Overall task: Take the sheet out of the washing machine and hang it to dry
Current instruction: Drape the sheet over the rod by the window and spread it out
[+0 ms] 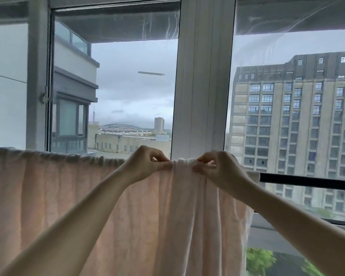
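A pale pink sheet [68, 200] hangs over a black horizontal rod [307, 181] in front of the window, spread flat on the left and bunched into folds near the middle. My left hand [147, 163] pinches the bunched top edge from the left. My right hand [217, 169] pinches the same bunch from the right, a few centimetres away. Both arms reach up from below. The rod is bare to the right of my right hand; under the sheet it is hidden.
A white window post [199, 76] stands right behind the hands. Large glass panes fill the view, with a tall grey building [295, 124] outside on the right and a window frame with a latch [45, 97] on the left.
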